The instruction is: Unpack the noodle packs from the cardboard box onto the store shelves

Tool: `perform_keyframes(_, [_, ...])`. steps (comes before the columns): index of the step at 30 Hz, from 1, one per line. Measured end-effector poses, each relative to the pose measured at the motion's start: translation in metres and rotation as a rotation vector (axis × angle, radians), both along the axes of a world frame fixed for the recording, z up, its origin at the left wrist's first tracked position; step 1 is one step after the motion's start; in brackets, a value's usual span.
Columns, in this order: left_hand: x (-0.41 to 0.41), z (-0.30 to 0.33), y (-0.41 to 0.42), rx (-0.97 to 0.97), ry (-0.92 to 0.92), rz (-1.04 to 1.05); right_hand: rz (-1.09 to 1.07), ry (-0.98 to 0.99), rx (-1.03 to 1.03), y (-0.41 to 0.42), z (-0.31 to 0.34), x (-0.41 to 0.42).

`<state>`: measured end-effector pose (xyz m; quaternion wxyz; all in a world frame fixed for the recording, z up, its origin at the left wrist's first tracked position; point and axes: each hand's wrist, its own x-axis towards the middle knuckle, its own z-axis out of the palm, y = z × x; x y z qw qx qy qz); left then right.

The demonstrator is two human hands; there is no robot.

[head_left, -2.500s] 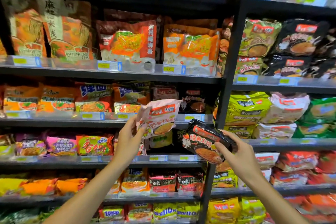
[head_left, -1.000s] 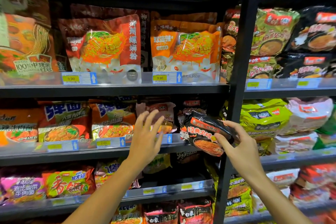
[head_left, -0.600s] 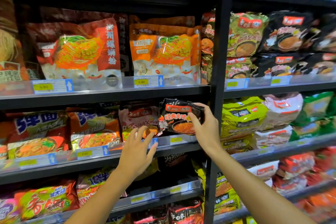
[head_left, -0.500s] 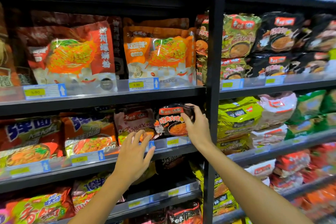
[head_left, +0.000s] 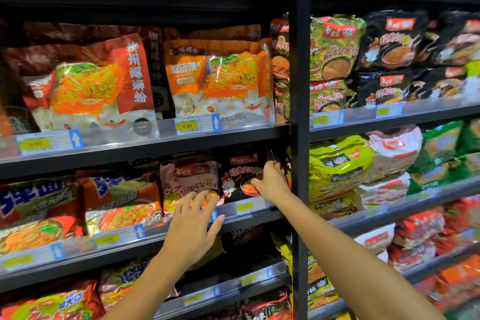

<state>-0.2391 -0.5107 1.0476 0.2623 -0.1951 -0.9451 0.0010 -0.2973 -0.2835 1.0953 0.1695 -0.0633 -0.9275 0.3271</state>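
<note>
A black noodle pack point(head_left: 240, 171) stands upright at the right end of the middle shelf point(head_left: 181, 226), beside the black upright post. My right hand point(head_left: 270, 182) grips its right edge, thumb across the front. To its left a pink noodle pack point(head_left: 189, 179) stands on the same shelf. My left hand point(head_left: 193, 223) hovers in front of the pink pack's lower edge with fingers spread and relaxed, holding nothing. The cardboard box is out of view.
A black vertical post point(head_left: 300, 138) divides two shelf bays. Orange and red noodle bags point(head_left: 220, 80) fill the shelf above; blue-and-orange packs point(head_left: 119, 200) sit to the left. Green and black packs point(head_left: 340, 163) crowd the right bay. Price-tag strips point(head_left: 187, 126) line the shelf fronts.
My right hand has carried the black pack up and pushed it deeper into the shelf beside the post. The left hand let go of the pink pack earlier and stays in front of it.
</note>
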Motion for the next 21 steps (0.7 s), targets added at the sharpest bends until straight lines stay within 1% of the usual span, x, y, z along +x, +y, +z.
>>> perform_keyframes(2, [-0.002,-0.002,-0.001,-0.031,-0.022,0.025,0.006,0.145,0.039,-0.005,-0.011,0.015])
perform_keyframes(3, [-0.002,-0.002,-0.001,-0.041,-0.027,0.039,0.032,0.248,0.09,-0.008,-0.019,0.023])
perform_keyframes(4, [-0.003,-0.002,-0.002,-0.041,-0.028,0.05,0.076,0.307,0.172,-0.01,-0.026,0.032])
perform_keyframes(5, [-0.003,-0.001,-0.002,-0.042,-0.034,0.061,0.137,0.321,0.254,-0.012,-0.034,0.038])
perform_keyframes(7, [-0.001,0.0,-0.002,-0.051,-0.057,0.076,0.234,0.226,0.376,-0.015,-0.045,0.046])
perform_keyframes(8, [-0.001,0.0,-0.002,-0.057,-0.071,0.077,0.257,0.169,0.427,-0.015,-0.049,0.048])
perform_keyframes(10, [0.0,0.001,-0.001,-0.055,-0.088,0.079,0.269,0.123,0.503,-0.015,-0.052,0.048])
perform_keyframes(12, [0.002,0.006,0.0,-0.036,-0.091,0.085,0.273,0.134,0.532,-0.012,-0.05,0.046])
perform_keyframes(15, [-0.001,0.011,0.001,-0.016,-0.167,0.112,0.28,0.195,0.551,-0.001,-0.05,0.039])
perform_keyframes(21, [-0.008,0.019,0.006,-0.007,-0.256,0.166,0.283,0.164,0.545,0.012,-0.043,0.038])
